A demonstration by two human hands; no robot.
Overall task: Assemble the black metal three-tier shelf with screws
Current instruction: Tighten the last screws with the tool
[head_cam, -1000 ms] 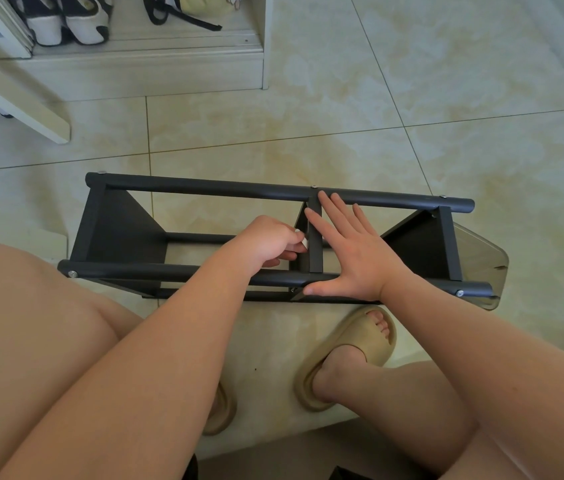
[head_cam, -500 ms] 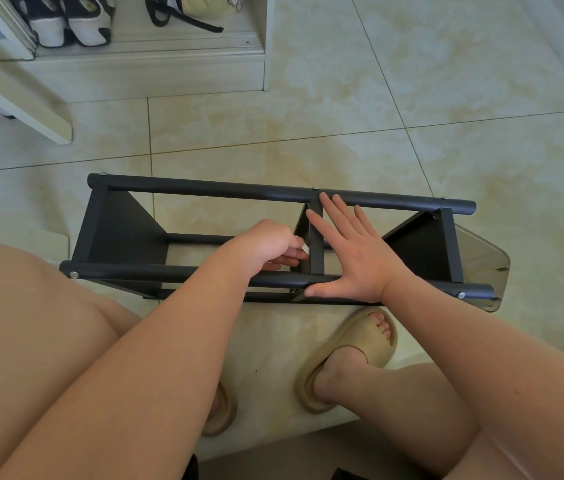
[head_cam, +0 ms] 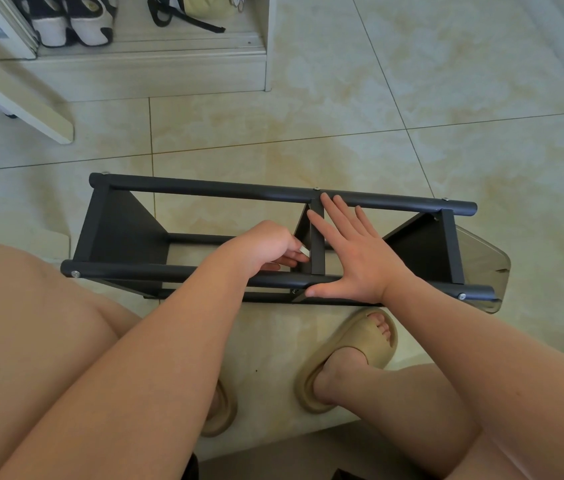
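Observation:
The black metal shelf [head_cam: 204,189] lies on its side on the tiled floor in front of my knees, its three tier panels standing upright between long poles. Silver screw heads [head_cam: 75,274] show at the pole ends. My right hand [head_cam: 353,251] lies flat with straight fingers across the middle tier [head_cam: 317,244], thumb along the near pole. My left hand [head_cam: 266,244] reaches inside the frame just left of that tier, fingers curled with the tips against the panel. Whether it holds something small is hidden.
A smoky transparent panel [head_cam: 481,258] sticks out behind the shelf's right end. My feet in beige slippers [head_cam: 353,355] are just below the shelf. A low cabinet with shoes [head_cam: 72,22] and a white furniture leg [head_cam: 13,98] stand at the far left.
Almost nothing: both hands stay at the middle tier, with my left fingers shifting slightly against the panel.

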